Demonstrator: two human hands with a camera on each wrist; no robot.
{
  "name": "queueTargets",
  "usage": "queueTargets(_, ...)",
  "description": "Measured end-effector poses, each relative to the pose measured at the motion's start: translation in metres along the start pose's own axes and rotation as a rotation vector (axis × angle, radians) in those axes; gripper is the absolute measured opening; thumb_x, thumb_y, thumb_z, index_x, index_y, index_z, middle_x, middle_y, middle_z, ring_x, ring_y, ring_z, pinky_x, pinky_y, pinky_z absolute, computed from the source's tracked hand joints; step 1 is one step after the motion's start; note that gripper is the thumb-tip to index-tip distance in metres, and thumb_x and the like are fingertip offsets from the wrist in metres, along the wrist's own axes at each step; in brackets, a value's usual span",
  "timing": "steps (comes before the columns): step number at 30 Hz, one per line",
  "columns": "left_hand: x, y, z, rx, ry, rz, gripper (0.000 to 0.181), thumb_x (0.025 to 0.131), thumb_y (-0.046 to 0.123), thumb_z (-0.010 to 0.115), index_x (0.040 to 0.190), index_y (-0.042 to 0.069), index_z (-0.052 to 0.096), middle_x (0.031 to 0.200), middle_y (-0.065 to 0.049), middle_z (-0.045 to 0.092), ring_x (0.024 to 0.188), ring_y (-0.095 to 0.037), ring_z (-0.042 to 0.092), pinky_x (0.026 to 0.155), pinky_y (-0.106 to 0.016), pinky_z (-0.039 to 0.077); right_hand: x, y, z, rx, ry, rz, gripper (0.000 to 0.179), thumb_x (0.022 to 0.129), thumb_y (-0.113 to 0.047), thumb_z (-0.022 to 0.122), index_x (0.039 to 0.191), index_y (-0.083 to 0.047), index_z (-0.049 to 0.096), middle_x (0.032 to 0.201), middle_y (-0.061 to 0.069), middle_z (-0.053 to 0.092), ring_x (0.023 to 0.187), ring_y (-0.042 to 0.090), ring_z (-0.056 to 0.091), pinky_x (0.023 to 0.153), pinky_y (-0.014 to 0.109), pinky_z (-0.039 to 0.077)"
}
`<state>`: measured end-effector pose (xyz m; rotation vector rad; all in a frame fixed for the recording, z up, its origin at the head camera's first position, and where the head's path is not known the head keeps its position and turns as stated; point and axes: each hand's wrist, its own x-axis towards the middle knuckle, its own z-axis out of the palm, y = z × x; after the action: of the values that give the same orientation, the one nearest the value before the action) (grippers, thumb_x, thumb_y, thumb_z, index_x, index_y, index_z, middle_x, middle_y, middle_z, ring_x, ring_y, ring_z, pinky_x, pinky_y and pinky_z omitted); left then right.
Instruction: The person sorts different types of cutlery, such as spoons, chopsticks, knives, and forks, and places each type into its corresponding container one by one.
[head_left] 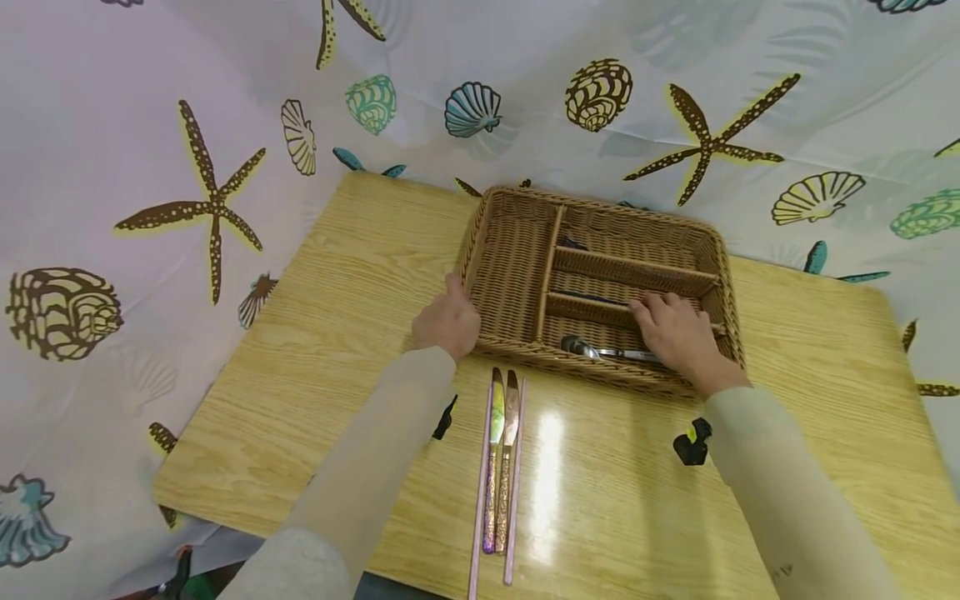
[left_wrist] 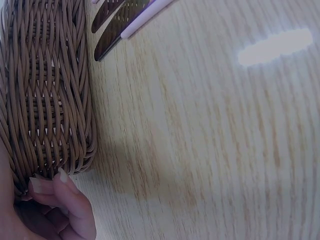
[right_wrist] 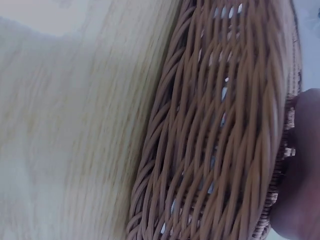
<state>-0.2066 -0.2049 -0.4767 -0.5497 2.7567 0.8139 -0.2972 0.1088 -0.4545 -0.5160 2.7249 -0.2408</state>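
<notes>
A brown wicker cutlery basket (head_left: 513,258) with wooden dividers lies at the back of the table. My left hand (head_left: 447,321) grips its front left corner; in the left wrist view, the fingertips (left_wrist: 65,187) curl against the woven wall. My right hand (head_left: 678,333) reaches over the front rim, its fingers at the divider between the middle and front compartments. What its fingertips hold is hidden, and I cannot tell. Below that hand, a spoon (head_left: 581,346) and silver handles (head_left: 630,354) lie in the front compartment. A dark utensil (head_left: 592,296) shows in the middle one.
In front of the basket, two shiny table knives (head_left: 496,458) (head_left: 507,458) lie side by side between two pink sticks (head_left: 482,492) (head_left: 516,483). A seashell-print cloth (head_left: 525,50) hangs behind the wooden table (head_left: 337,333).
</notes>
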Motion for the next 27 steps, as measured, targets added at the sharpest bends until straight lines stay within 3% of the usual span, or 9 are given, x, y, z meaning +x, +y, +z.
queueTargets(5, 0.001, 0.0, 0.001, -0.004, 0.0, 0.008, 0.047, 0.103, 0.022, 0.021, 0.149, 0.011, 0.02, 0.058, -0.003, 0.051, 0.042, -0.015, 0.039, 0.039, -0.03, 0.028, -0.013, 0.001, -0.002, -0.025, 0.018, -0.022, 0.077, 0.105, -0.055, 0.014, 0.148, 0.005, 0.033, 0.15, 0.035, 0.031, 0.138, 0.054, 0.027, 0.109, 0.071, 0.019)
queueTargets(9, 0.002, -0.001, 0.001, -0.009, 0.005, 0.01, 0.046, 0.103, 0.023, 0.022, 0.147, 0.01, 0.022, 0.058, -0.003, 0.051, 0.042, -0.016, 0.04, 0.039, -0.031, 0.029, -0.024, 0.001, 0.002, -0.055, 0.087, -0.065, 0.065, 0.108, -0.043, 0.028, 0.146, 0.008, 0.034, 0.146, 0.036, 0.035, 0.135, 0.054, 0.031, 0.11, 0.069, 0.022)
queueTargets(11, 0.002, -0.001, 0.001, -0.011, 0.005, 0.007, 0.046, 0.103, 0.023, 0.023, 0.147, 0.01, 0.023, 0.059, -0.003, 0.052, 0.043, -0.017, 0.041, 0.04, -0.031, 0.03, -0.032, -0.003, 0.005, -0.053, 0.167, -0.09, 0.058, 0.107, -0.035, 0.038, 0.145, 0.009, 0.035, 0.144, 0.037, 0.036, 0.134, 0.055, 0.031, 0.109, 0.069, 0.023)
queueTargets(14, 0.003, 0.0, 0.002, -0.018, 0.003, 0.007, 0.045, 0.103, 0.023, 0.023, 0.147, 0.01, 0.023, 0.06, -0.004, 0.053, 0.044, -0.018, 0.044, 0.04, -0.032, 0.032, -0.048, -0.014, 0.01, -0.014, 0.349, -0.159, 0.046, 0.102, -0.02, 0.049, 0.138, 0.009, 0.043, 0.136, 0.036, 0.042, 0.127, 0.055, 0.038, 0.104, 0.068, 0.03)
queueTargets(18, 0.003, 0.0, 0.003, -0.03, -0.002, 0.016, 0.048, 0.103, 0.024, 0.022, 0.149, 0.011, 0.021, 0.06, -0.003, 0.052, 0.044, -0.018, 0.043, 0.041, -0.032, 0.032, -0.07, -0.032, 0.021, 0.022, 0.598, -0.307, 0.03, 0.094, -0.007, 0.056, 0.12, 0.007, 0.057, 0.112, 0.029, 0.054, 0.1, 0.048, 0.053, 0.085, 0.062, 0.043)
queueTargets(20, 0.004, 0.0, 0.003, -0.036, -0.005, 0.017, 0.05, 0.103, 0.025, 0.022, 0.151, 0.011, 0.019, 0.059, -0.003, 0.051, 0.044, -0.017, 0.042, 0.04, -0.032, 0.032, -0.08, -0.043, 0.028, 0.006, 0.675, -0.382, 0.02, 0.091, -0.005, 0.057, 0.107, 0.006, 0.061, 0.097, 0.023, 0.057, 0.085, 0.041, 0.054, 0.075, 0.054, 0.045)
queueTargets(23, 0.003, -0.002, 0.003, -0.031, -0.01, 0.008, 0.052, 0.104, 0.027, 0.022, 0.153, 0.01, 0.014, 0.058, -0.003, 0.05, 0.043, -0.017, 0.041, 0.039, -0.031, 0.031, -0.094, -0.063, 0.042, -0.031, 0.7, -0.458, 0.009, 0.087, -0.004, 0.06, 0.092, 0.002, 0.063, 0.081, 0.015, 0.058, 0.072, 0.032, 0.052, 0.066, 0.043, 0.044)
queueTargets(27, 0.002, -0.002, 0.003, -0.028, -0.013, 0.005, 0.052, 0.105, 0.029, 0.022, 0.153, 0.011, 0.014, 0.061, -0.005, 0.055, 0.043, -0.018, 0.043, 0.04, -0.032, 0.031, -0.111, -0.091, 0.067, -0.074, 0.599, -0.484, 0.006, 0.084, -0.006, 0.064, 0.079, -0.004, 0.062, 0.07, 0.005, 0.06, 0.064, 0.02, 0.052, 0.061, 0.032, 0.045)
